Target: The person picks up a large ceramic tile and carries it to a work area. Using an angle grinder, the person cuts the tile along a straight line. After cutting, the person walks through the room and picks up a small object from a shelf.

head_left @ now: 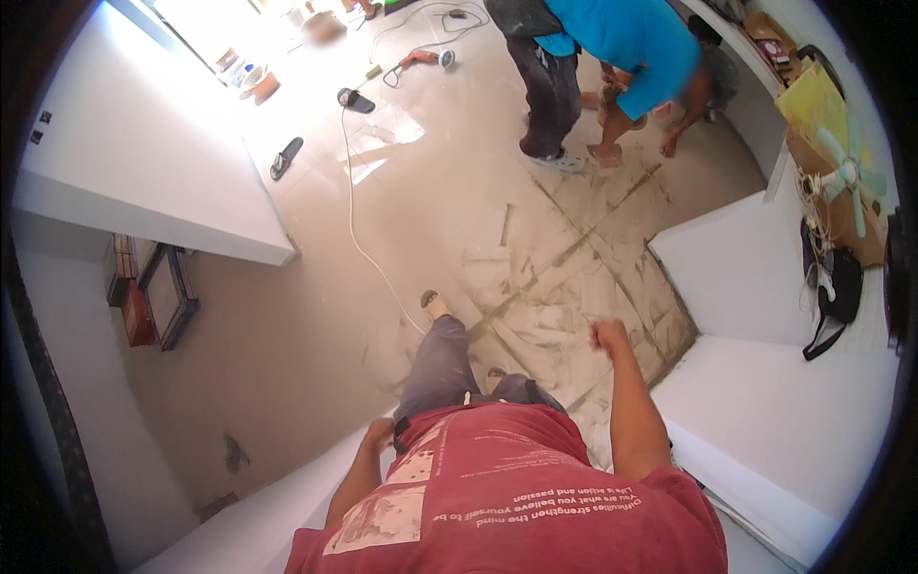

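My right hand (605, 335) is raised in front of me with its fingers curled in, and nothing shows in it. Below it lies a tiled floor patch (564, 311) smeared with pale grout, with dark joint lines crossing it. My left hand (380, 432) hangs beside my hip, next to my dark trousers (438, 368); its fingers are too hidden to read. Neither hand touches the floor. One of my sandalled feet (436, 305) is set forward, close to a white cable (356, 230).
Ahead, a person in a blue shirt (622, 48) bends over beside another crouching person (712, 81). A corded orange power tool (421, 59) and two loose slippers (356, 100) lie on the floor. White walls (736, 268) stand right and left. Picture frames (170, 297) lean at left; a fan (849, 172) is at right.
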{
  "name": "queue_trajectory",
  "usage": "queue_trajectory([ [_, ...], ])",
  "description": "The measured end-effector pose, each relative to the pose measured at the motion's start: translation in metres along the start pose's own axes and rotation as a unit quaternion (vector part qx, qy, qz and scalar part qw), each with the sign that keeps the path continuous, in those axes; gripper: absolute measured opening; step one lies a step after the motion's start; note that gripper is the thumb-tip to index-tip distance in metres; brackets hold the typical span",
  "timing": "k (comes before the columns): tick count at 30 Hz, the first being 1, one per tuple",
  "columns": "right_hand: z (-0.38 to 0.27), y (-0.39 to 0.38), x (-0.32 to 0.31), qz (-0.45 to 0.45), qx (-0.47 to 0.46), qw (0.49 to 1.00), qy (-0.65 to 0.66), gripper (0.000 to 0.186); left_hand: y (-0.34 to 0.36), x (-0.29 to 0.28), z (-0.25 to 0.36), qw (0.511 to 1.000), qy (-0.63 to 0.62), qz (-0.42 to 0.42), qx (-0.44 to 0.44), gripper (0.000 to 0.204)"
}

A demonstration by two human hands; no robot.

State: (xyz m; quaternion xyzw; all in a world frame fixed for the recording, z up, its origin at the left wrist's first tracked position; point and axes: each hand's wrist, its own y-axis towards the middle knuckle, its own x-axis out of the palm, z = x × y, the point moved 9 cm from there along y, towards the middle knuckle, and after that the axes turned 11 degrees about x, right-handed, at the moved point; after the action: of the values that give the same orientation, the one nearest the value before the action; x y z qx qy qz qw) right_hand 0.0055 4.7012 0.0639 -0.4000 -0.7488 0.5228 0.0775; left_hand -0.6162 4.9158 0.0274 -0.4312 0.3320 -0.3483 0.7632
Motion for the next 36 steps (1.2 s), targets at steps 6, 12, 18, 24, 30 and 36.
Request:
queue_trajectory([
  [6,0.2,0.065,0.024,-0.048,0.044,0.905,-0.42,0.017,0.103,-0.037,0.006,0.998,0.006,-0.05,-0.034,0.028],
  [12,0.101,0.038,0.117,0.05,-0.035,0.885,-0.461,0.03,0.246,-0.171,0.162,0.961,0.249,-0.035,0.115,0.02],
  [18,-0.106,0.038,0.115,0.037,0.049,0.997,-0.043,0.019,0.261,-0.234,0.459,0.931,0.274,0.081,0.228,0.05],
  [24,-0.151,0.138,0.104,-0.011,0.163,0.971,0.174,0.019,0.315,-0.212,0.586,0.951,0.197,0.044,0.234,0.056],
  [30,-0.238,0.287,0.131,-0.025,-0.037,0.898,-0.437,0.019,0.383,-0.183,0.521,0.862,0.453,-0.136,0.181,0.024],
  [36,-0.465,0.326,0.133,-0.068,0.09,0.993,0.036,0.008,0.35,-0.185,0.54,0.999,0.037,-0.002,-0.019,0.031],
])
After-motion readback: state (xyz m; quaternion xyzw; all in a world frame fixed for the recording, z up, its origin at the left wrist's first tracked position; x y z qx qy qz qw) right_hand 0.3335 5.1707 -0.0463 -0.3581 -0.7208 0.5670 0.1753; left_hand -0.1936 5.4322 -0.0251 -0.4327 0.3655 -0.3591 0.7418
